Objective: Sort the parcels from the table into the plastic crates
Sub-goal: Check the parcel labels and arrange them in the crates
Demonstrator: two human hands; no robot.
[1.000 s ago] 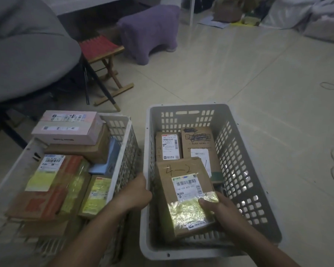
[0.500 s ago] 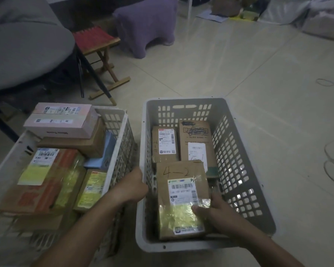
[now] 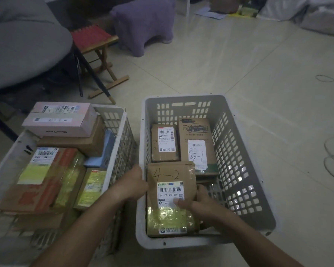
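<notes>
Hands of a person are reaching down from the bottom edge toward two plastic crates sitting side by side on a pale tiled floor. The right hand (image 3: 196, 202) is gripping a brown cardboard parcel (image 3: 171, 199) marked "4-2" in handwriting: its thumb is pressing on the white barcode label on top, while its fingers are curling round the parcel's right edge. This parcel is lying flat inside the grey crate (image 3: 241, 170), at the near end against the left wall, with shiny yellow tape crossing its lower half. The left hand (image 3: 132, 183) is gripping the left rim of the same crate, with its fingers curled over the edge just beside the parcel's upper left corner.

Further back in the grey crate, two more brown parcels are lying flat next to each other: a small parcel (image 3: 165, 143) with a white label on the left, and a larger parcel (image 3: 197, 143) marked "5-1" on the right, its near edge sitting just behind the held one.

To the left, a white crate (image 3: 115, 116) is standing almost touching the grey one and is holding a heap of parcels, with a pink box (image 3: 60, 119) lying on top at the far end. Beyond the crates, a small folding stool (image 3: 94, 38) with a red seat and a purple padded stool (image 3: 145, 24) are standing on the floor.
</notes>
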